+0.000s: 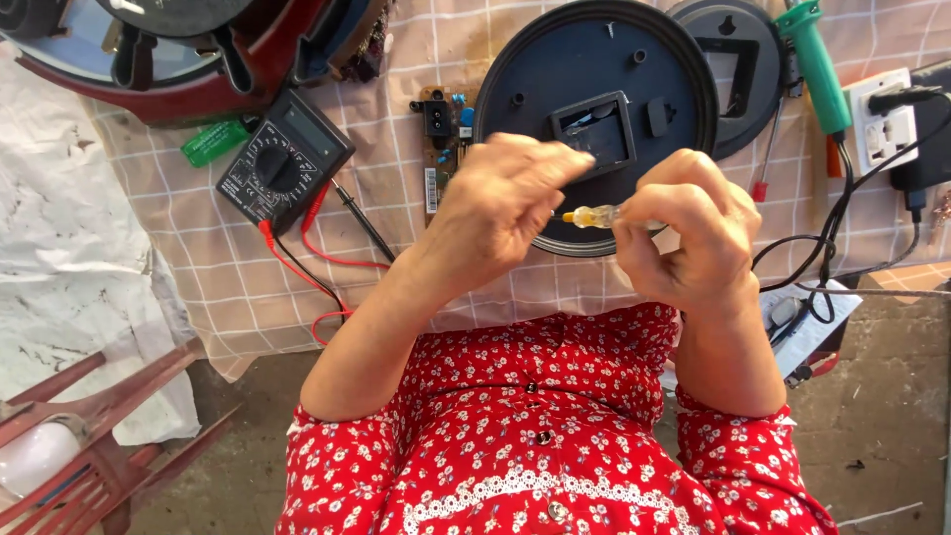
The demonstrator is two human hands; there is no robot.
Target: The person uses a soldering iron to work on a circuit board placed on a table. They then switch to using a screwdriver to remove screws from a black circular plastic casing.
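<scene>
My right hand [684, 233] grips a small screwdriver with a clear yellow handle [592, 215], its end pointing left. My left hand [500, 203] is raised beside it, fingers pinched near the screwdriver's end; whether it holds anything I cannot tell. Both hands hover over the lower edge of a round black clock back [555, 69] lying on a checked cloth [376, 188]. The clock back has a square mechanism housing [594, 131] in its middle.
A black multimeter [282, 159] with red and black leads lies to the left. A small circuit board [441, 124] sits beside the clock. A second round clock back [733, 59], a green soldering iron [817, 64], a white power strip [882, 124] and cables lie to the right.
</scene>
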